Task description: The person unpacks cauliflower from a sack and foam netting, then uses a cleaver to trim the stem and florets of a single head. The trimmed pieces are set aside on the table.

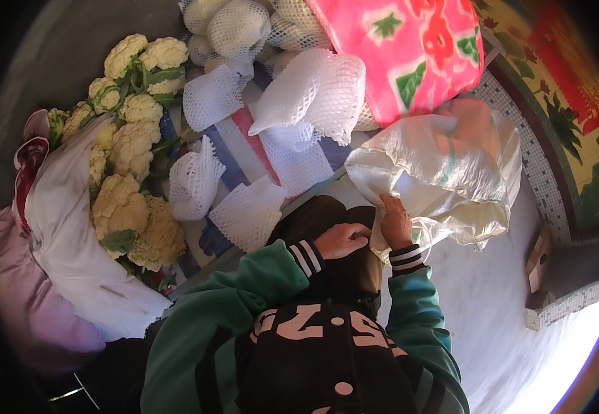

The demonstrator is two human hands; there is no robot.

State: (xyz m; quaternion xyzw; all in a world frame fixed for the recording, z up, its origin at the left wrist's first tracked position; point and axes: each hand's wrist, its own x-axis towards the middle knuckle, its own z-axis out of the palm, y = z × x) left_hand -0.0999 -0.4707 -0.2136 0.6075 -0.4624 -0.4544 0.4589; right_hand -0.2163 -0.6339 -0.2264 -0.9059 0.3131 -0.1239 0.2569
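Observation:
My right hand (397, 222) grips the near left edge of a white woven plastic sack (442, 160), which lies crumpled to my right. My left hand (341, 240) is over my dark trousers, its fingers curled in and nothing visible in them. Just beyond it, several white foam net sleeves (250, 212) lie loose on a striped surface (222, 150). A larger foam net sleeve (312, 95) rests farther back. Inside the sack, the contents cannot be made out.
Several cauliflower heads (134, 147) with green leaves line the left side, partly under a pale cloth (74, 217). At the back sit net-wrapped round items (237, 28) beside a pink patterned blanket (408, 52). A tiled wall edge (532, 150) curves along the right.

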